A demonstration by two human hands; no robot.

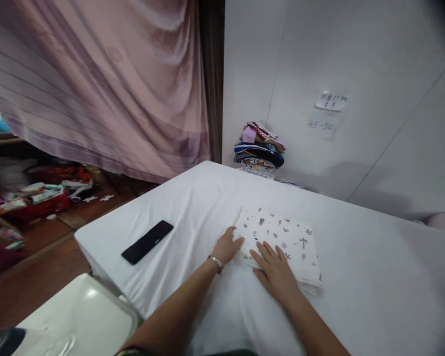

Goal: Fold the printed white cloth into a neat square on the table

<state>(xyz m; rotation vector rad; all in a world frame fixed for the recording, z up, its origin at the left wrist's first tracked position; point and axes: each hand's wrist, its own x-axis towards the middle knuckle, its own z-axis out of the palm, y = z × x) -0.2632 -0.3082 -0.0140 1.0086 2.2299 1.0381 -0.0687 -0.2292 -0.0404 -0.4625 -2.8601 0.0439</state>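
A white cloth (292,237) printed with small grey and brown motifs lies folded into a flat rectangle on the white-covered table (359,277). At its left edge, my left hand (225,248) pinches the cloth, thumb on top; some of its fingers are hidden. A bracelet circles that wrist. My right hand (276,272) rests flat on the near part of the cloth, fingers stretched out and slightly spread. Along the near edge and right corner, several layers of the fold show.
A black phone (147,242) lies on the table to the left. Folded clothes (259,151) are piled by the wall beyond the far edge. A pink curtain (133,79) hangs at left. A pale stool-like surface (77,316) stands at lower left.
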